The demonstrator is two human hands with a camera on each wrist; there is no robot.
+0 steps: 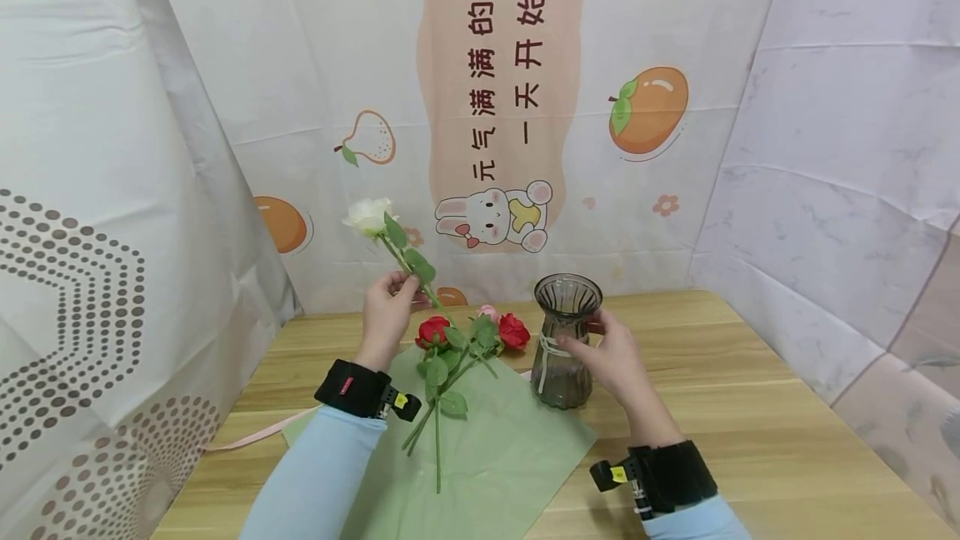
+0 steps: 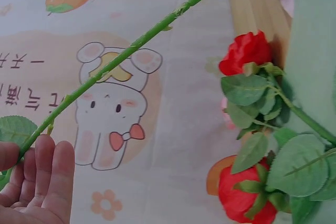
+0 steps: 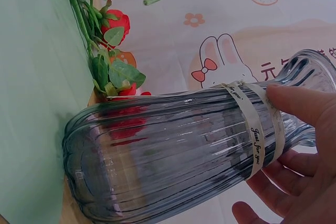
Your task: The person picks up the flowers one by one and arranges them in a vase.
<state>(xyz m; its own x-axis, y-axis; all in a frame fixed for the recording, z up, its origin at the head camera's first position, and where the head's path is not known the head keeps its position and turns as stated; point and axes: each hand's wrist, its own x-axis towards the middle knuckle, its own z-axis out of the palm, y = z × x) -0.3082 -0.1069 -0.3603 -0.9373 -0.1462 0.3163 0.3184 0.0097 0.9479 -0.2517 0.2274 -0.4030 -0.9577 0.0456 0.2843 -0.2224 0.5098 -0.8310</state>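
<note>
A white rose (image 1: pixel 369 216) on a long green stem (image 2: pixel 131 48) is pinched between the thumb and fingers of my left hand (image 1: pixel 387 311), its bloom up and tilted to the left. My right hand (image 1: pixel 613 352) grips a smoky glass vase (image 1: pixel 562 369) at its neck, where a printed ribbon (image 3: pixel 255 137) is wound. The vase stands upright with its mouth up. Between the hands, two red roses (image 1: pixel 432 332) and a pink one (image 1: pixel 488 312) lie with their leafy stems crossed on a sheet of green paper (image 1: pixel 495 457).
The green paper covers the front middle of the wooden table (image 1: pixel 712 390). A thin pink ribbon (image 1: pixel 258 435) trails out at its left. Behind the table hangs a printed cloth (image 1: pixel 637 215), with more cloth at both sides.
</note>
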